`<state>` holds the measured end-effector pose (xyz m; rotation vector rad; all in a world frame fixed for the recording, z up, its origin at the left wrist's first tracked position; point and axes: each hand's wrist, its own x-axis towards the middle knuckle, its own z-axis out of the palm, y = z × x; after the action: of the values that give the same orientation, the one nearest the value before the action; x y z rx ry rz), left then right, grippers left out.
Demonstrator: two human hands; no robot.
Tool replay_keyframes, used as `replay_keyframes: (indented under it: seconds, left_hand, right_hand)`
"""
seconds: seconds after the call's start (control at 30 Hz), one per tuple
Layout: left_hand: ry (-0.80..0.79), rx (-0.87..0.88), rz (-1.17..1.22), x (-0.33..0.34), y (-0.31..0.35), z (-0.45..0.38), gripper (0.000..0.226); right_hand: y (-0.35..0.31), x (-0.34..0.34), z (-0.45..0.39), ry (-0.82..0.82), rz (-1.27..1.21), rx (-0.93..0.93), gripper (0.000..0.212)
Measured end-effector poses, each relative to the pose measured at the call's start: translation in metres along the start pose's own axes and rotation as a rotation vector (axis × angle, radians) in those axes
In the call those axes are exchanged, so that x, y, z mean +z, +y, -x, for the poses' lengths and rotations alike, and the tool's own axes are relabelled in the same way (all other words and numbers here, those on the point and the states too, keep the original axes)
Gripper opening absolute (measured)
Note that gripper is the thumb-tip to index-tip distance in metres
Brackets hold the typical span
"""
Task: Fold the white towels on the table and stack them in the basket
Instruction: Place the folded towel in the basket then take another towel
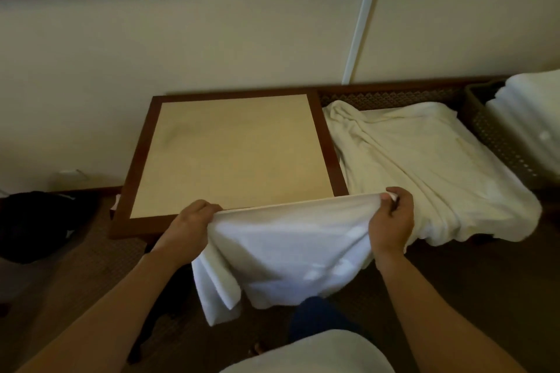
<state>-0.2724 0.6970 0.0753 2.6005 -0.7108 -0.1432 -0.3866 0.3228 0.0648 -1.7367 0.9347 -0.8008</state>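
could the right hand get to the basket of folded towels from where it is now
Probably not yet. The right hand grips a corner of the towel that the left hand also holds, and the basket sits far right, beyond the towel pile.

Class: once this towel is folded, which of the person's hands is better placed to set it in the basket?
Probably the right hand: the basket stands at the far right, beyond the crumpled towels. The left hand grips the held towel on the opposite side.

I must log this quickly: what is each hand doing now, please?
Left hand: fingers closed on the white towel's top edge.
Right hand: fingers closed on the same edge, other corner.
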Motion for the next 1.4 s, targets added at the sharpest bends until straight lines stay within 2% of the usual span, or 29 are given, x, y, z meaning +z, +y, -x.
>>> replay_keyframes:
  seconds: [0.07,0.17,0.33,0.63,0.8,0.93,1.07,1.17,1.33,1.4]
  left_hand:
    - [0.028,-0.129,-0.001,-0.007,0.009,-0.023,0.053]
    - [0.155,-0.313,0.042,-0.013,0.025,-0.061,0.052]
    - [0.28,-0.285,0.102,-0.027,0.028,-0.136,0.053]
    - [0.097,-0.325,-0.069,-0.05,-0.055,-0.317,0.051]
    - [0.03,-0.364,-0.139,-0.033,-0.109,-0.415,0.043]
    - [-0.005,-0.301,-0.199,-0.015,-0.134,-0.468,0.035]
    - [-0.042,-0.219,-0.296,-0.005,-0.156,-0.506,0.029]
    - [-0.038,-0.173,-0.334,0.001,-0.169,-0.52,0.029]
    - [-0.01,-0.254,-0.34,0.008,-0.165,-0.523,0.031]
    - [0.027,-0.297,-0.379,0.006,-0.157,-0.517,0.031]
  right_hand:
    - [-0.013,0.014,-0.012,0.028,-0.007,-0.034,0.015]
    - [-0.03,0.035,-0.037,0.097,-0.018,-0.071,0.016]
    - [-0.052,0.078,-0.106,0.134,0.021,-0.097,0.018]
    - [-0.055,0.225,-0.24,-0.058,0.115,-0.042,0.02]
    - [-0.04,0.318,-0.321,-0.167,0.187,0.049,0.017]
    - [-0.023,0.364,-0.363,-0.228,0.223,0.087,0.011]
    - [-0.007,0.394,-0.39,-0.249,0.394,0.091,0.012]
    - [-0.003,0.405,-0.4,-0.234,0.522,0.058,0.023]
    - [-0.005,0.413,-0.402,-0.199,0.64,0.1,0.02]
    - [-0.015,0.415,-0.395,-0.181,0.731,0.102,0.025]
